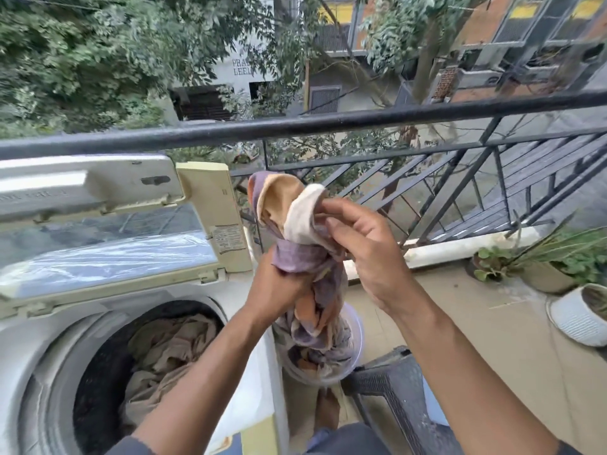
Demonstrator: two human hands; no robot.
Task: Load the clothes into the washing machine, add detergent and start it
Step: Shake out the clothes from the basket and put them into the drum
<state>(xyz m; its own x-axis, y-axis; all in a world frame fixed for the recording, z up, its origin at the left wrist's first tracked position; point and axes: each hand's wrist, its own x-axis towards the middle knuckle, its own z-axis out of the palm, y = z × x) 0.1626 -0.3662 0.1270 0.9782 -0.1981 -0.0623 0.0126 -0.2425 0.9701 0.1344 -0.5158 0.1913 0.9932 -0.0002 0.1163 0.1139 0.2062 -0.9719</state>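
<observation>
A: Obs. 1, hands. The left hand [279,284] is fisted round the middle of a purple-and-orange patterned cloth [305,254], fingers wrapped tight. The right hand [358,247] pinches the cloth's pale upper fold between thumb and fingertips.

B: Noted. Where does the cloth sit relative to the washing machine [138,339]?

A: Held up in the air just right of the machine, not over the drum opening. Its lower end trails down into a clear round tub [353,356] standing beside the machine, with more patterned fabric bunched inside.

B: Drum state?

A: The lid [108,231] is raised, leaning back toward the black railing [328,121]. Beige clothes [164,353] already lie in the dark drum.

B: Anything else nearby?

A: A dark plastic stool [394,379] next to the tub, and potted plants [565,257] against the right edge of the balcony floor. No detergent container that I can pick out.
</observation>
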